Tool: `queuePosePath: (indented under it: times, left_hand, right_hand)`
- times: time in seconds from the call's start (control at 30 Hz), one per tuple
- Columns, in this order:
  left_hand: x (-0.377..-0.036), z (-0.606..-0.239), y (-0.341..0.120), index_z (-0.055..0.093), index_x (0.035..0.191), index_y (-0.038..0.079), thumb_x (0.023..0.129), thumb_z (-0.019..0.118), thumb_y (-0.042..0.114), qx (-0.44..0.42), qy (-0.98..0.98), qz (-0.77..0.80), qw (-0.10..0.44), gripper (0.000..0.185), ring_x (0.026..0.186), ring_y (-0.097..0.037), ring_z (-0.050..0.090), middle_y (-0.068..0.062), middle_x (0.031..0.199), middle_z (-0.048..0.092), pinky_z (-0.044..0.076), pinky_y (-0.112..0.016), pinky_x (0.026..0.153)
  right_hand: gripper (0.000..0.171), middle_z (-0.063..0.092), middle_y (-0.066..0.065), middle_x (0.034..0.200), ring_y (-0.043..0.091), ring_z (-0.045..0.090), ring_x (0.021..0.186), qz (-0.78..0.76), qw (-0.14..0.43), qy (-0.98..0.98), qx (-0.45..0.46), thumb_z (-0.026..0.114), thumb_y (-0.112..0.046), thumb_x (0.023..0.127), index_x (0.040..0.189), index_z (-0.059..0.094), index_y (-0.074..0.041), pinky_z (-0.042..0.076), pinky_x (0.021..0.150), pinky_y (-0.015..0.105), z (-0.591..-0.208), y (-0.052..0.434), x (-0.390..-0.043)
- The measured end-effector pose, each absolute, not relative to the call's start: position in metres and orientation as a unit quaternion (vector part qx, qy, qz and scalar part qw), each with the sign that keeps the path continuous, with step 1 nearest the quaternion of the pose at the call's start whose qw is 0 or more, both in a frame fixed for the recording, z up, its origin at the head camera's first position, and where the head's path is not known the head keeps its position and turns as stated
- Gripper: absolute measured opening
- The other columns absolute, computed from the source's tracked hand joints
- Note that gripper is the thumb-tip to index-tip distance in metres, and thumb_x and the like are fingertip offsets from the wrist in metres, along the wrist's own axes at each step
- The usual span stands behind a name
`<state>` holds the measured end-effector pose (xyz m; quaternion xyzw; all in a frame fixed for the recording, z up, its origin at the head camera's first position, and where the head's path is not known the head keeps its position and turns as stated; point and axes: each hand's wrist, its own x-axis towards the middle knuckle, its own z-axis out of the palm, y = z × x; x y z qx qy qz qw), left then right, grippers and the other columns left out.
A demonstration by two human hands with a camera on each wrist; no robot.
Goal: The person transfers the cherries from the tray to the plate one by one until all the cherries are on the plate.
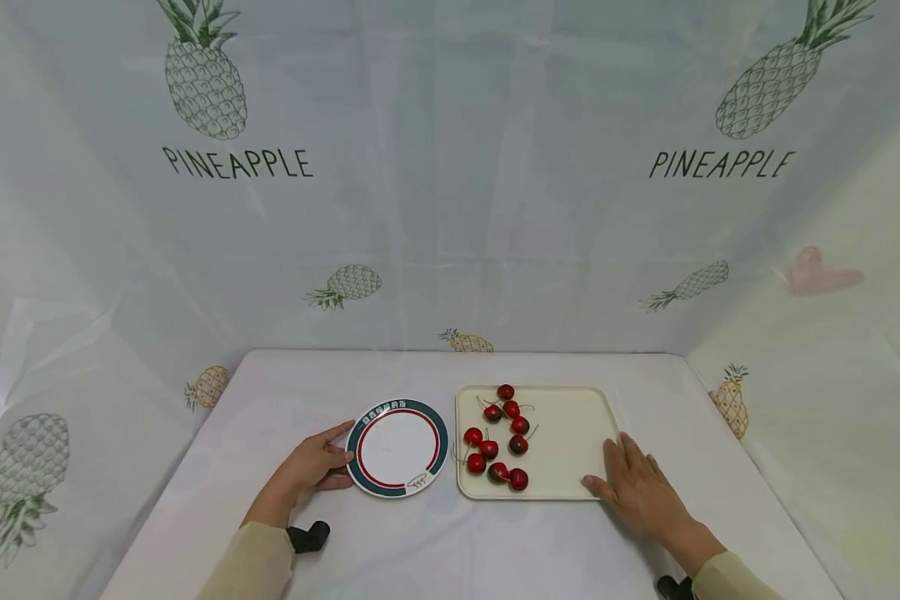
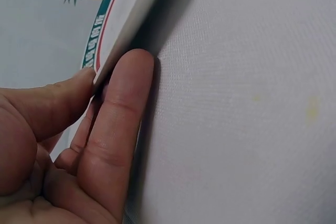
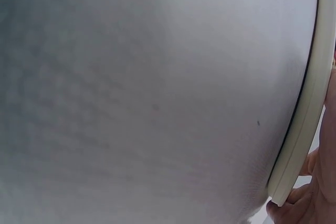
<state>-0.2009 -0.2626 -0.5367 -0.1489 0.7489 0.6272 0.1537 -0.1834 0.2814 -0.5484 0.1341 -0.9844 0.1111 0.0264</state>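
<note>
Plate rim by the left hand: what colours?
The plate is white, with a dark green outer band and a thin red ring inside it; clearest in the head view.

backdrop: pale curtain (image 1: 450,167) with pineapple prints, "PINEAPPLE" lettering | table (image 1: 420,550): white cloth | light: soft, even

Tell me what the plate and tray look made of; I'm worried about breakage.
The plate looks like glazed ceramic or melamine: a glossy white face with a printed teal and red rim band, and a thick smooth edge in the left wrist view. The tray looks like matte cream plastic, with a rounded moulded rim and no shine. Neither can be told for certain.
</note>
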Motion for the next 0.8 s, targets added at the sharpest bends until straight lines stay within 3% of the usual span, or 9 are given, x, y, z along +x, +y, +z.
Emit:
queuePosePath:
  times: [0.33, 0.5, 0.8]
  left_hand:
    - [-0.201, -0.542, -0.264, 0.046, 0.161, 0.015, 0.097, 0.070, -0.003, -0.149, 0.734, 0.649, 0.135, 0.070, 0.086, -0.022, 0.072, -0.020, 0.126, 0.061, 0.068, -0.040, 0.078]
    - [-0.203, -0.543, -0.264, 0.043, 0.162, 0.013, 0.096, 0.071, -0.004, -0.134, 0.727, 0.658, 0.143, 0.074, 0.088, -0.022, 0.074, -0.021, 0.128, 0.062, 0.068, -0.039, 0.077]
    - [-0.205, -0.542, -0.265, 0.046, 0.161, 0.016, 0.097, 0.071, -0.002, -0.139, 0.733, 0.649, 0.147, 0.071, 0.088, -0.023, 0.075, -0.021, 0.130, 0.063, 0.067, -0.042, 0.079]
  right_hand:
    - [0.088, 0.030, 0.042, 0.161, 0.056, 0.032, 0.150, 0.109, 0.030, -0.985, 0.134, 0.055, -0.058, 0.105, 0.153, 0.039, 0.014, 0.032, 0.118, 0.075, -0.552, 0.282, -0.184]
    - [0.089, 0.030, 0.043, 0.160, 0.058, 0.034, 0.148, 0.102, 0.028, -0.986, 0.131, 0.055, -0.059, 0.104, 0.153, 0.040, 0.014, 0.033, 0.116, 0.076, -0.550, 0.283, -0.183]
    - [0.079, 0.047, 0.034, 0.154, 0.056, 0.043, 0.143, 0.083, 0.074, -0.983, 0.143, 0.060, -0.053, 0.104, 0.152, 0.046, 0.008, 0.034, 0.110, 0.081, -0.537, 0.281, -0.193]
